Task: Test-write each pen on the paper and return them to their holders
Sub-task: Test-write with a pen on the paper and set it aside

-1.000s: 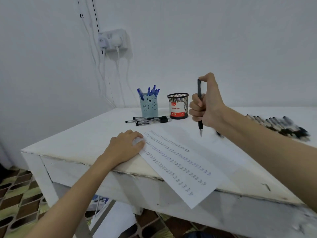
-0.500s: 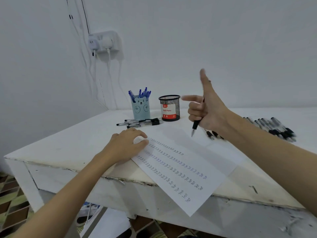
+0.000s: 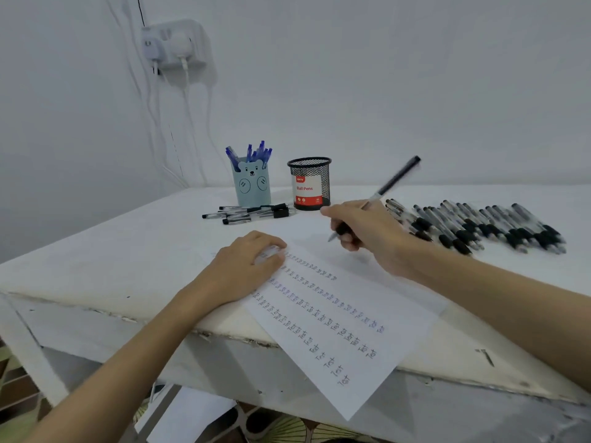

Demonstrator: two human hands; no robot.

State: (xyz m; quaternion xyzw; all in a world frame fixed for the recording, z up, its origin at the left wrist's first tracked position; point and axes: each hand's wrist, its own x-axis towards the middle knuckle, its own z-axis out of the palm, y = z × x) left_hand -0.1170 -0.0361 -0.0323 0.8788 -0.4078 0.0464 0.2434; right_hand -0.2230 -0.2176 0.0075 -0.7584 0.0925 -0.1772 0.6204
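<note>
My right hand [image 3: 371, 231] holds a black pen [image 3: 395, 180] in a writing grip, tip pointing down-left just above the top of the white paper [image 3: 367, 318]. The paper carries several rows of small test marks and overhangs the table's front edge. My left hand [image 3: 246, 263] rests on the paper's upper left corner, fingers curled loosely over it. A light-blue bear holder [image 3: 252, 183] with several blue pens stands at the back, beside a black mesh holder [image 3: 310, 183] labelled Ball Pens.
Several black pens [image 3: 473, 225] lie in a row on the white table [image 3: 112, 251] to the right. A few more pens [image 3: 249, 212] lie in front of the bear holder. A wall socket [image 3: 174, 43] with cables hangs at the back left.
My right hand turned the pen from an upright fist grip into a writing grip and lowered it toward the paper. The left hand stayed on the paper.
</note>
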